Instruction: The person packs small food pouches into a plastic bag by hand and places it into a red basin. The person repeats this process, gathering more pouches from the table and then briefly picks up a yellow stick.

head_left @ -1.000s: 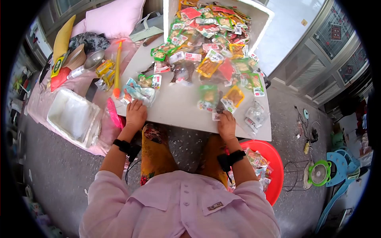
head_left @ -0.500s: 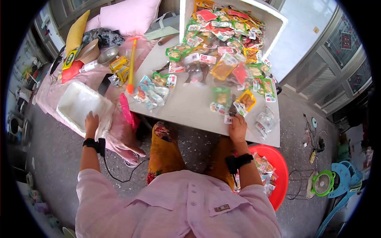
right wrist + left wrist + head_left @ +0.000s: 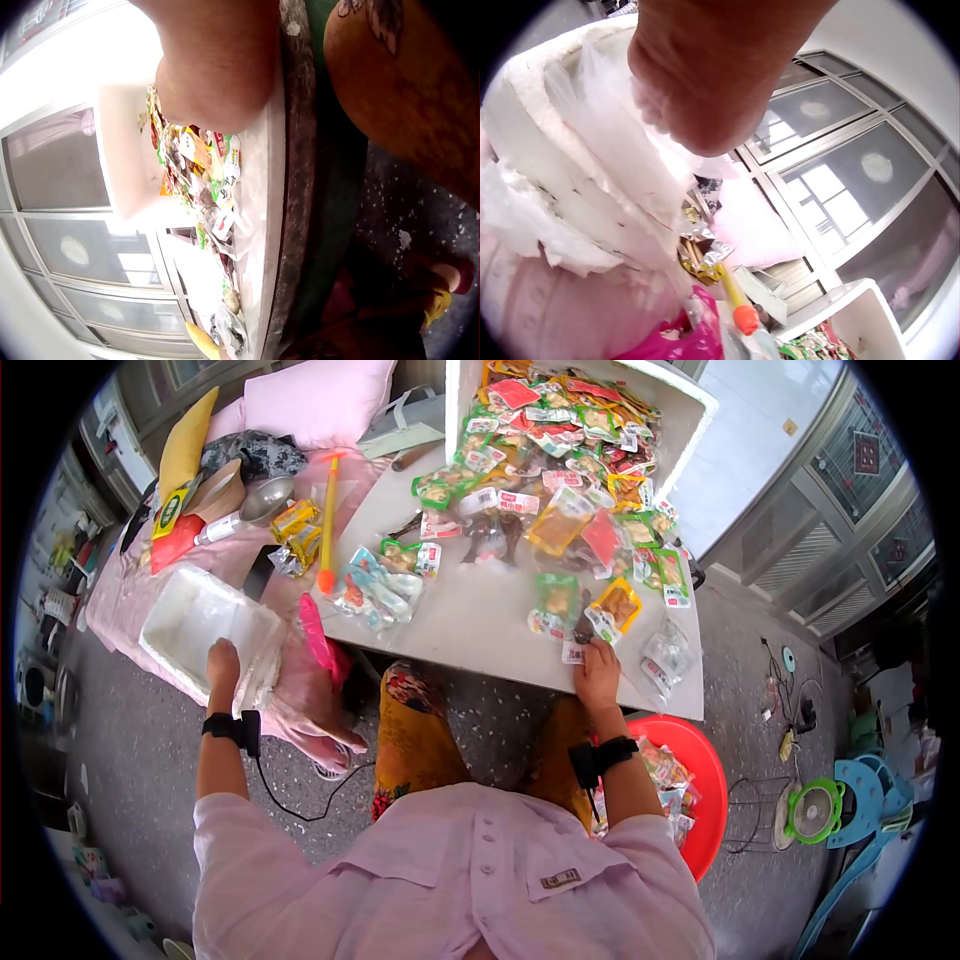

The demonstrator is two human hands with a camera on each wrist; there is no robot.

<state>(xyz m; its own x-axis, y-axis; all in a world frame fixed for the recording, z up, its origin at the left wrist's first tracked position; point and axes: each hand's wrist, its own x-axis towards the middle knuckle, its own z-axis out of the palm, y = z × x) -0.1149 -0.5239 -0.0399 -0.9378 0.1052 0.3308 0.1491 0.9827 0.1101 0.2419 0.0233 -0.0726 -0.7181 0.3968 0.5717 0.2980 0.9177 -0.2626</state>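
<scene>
My left hand (image 3: 222, 668) is over the near side of a white foam box (image 3: 160, 622), fingers curled; in the left wrist view the hand (image 3: 705, 82) meets thin clear plastic (image 3: 615, 112) lining that box, and seems to pinch it. At the table's front edge, my right hand (image 3: 598, 675) holds the end of a small dark packet (image 3: 583, 630) with a white label. Beside this packet lie a green packet (image 3: 557, 596) and a yellow one (image 3: 619, 603). The right wrist view shows the hand (image 3: 217, 82) above the table, its fingertips hidden.
A tilted foam box (image 3: 690, 410) full of packets stands at the table's back. Blue-white packaging (image 3: 378, 592), an orange-tipped yellow stick (image 3: 328, 525) and a pink bag (image 3: 316, 632) lie to the left. A red basin (image 3: 712, 790) of packets is below right.
My left hand has gone from the blue-white packaging on the table to the foam box on the left, and its fingers have curled. My right hand has stayed at the dark packet.
</scene>
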